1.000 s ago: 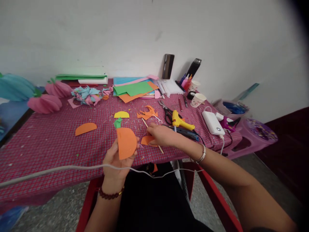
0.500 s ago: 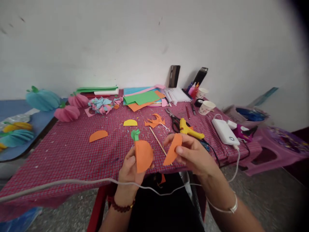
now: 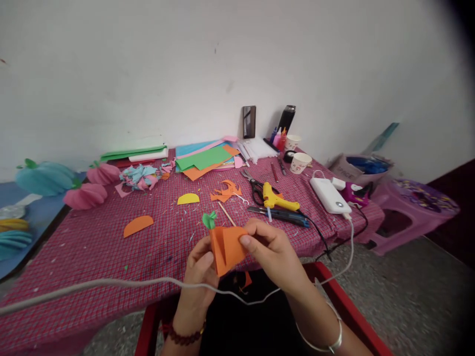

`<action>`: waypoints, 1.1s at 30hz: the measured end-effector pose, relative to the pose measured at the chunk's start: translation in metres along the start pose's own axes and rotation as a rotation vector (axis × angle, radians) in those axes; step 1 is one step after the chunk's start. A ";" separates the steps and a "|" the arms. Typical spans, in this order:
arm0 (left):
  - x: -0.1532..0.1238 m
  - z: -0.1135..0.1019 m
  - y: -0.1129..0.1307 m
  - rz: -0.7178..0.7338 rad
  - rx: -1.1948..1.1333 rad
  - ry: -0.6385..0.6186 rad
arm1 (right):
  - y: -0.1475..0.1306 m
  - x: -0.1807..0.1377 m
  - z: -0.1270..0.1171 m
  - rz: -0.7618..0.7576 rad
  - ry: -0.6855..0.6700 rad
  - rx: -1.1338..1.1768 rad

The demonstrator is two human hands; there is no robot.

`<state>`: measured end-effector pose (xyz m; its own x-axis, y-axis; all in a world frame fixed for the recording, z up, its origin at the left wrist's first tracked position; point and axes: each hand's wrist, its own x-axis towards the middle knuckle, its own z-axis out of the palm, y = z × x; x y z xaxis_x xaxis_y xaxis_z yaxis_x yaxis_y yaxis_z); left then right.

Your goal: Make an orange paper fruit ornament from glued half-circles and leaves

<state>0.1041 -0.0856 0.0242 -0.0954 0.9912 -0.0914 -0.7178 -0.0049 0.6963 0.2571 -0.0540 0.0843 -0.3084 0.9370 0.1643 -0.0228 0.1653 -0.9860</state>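
Hands point(image 3: 198, 277) either side of orange paper point(image 3: 233, 245)

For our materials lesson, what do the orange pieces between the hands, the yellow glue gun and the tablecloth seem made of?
Orange pieces: matte paper or thin card, flat and thin-edged.
Glue gun: probably smooth plastic, evenly coloured.
Tablecloth: likely matte fabric, finely checked, draping at its front edge.

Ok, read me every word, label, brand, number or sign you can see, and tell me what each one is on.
"SPACE": on the bin at the right.
Red marks on the front cup: too small to read.
Round mark on the power bank: too small to read.
Held orange paper: no text that I can make out.
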 end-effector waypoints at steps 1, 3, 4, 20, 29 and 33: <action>0.000 0.000 0.000 0.001 -0.009 -0.007 | 0.000 0.000 0.000 -0.012 0.020 0.026; 0.000 0.000 0.000 -0.006 -0.028 -0.023 | 0.000 -0.001 0.000 -0.020 0.054 0.108; -0.001 0.000 0.000 -0.012 -0.037 -0.026 | 0.000 -0.002 0.001 -0.019 0.070 0.158; 0.000 -0.001 -0.003 -0.003 -0.061 -0.075 | 0.001 -0.011 0.015 -0.068 0.067 -0.081; -0.002 -0.004 -0.007 -0.005 -0.060 -0.126 | 0.003 -0.012 0.015 -0.059 0.069 -0.082; -0.002 -0.002 -0.006 -0.008 -0.060 -0.138 | 0.003 -0.011 0.015 -0.073 0.066 -0.080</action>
<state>0.1070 -0.0881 0.0184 0.0033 1.0000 0.0046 -0.7583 -0.0005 0.6519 0.2463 -0.0680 0.0795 -0.2453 0.9393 0.2400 0.0340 0.2558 -0.9661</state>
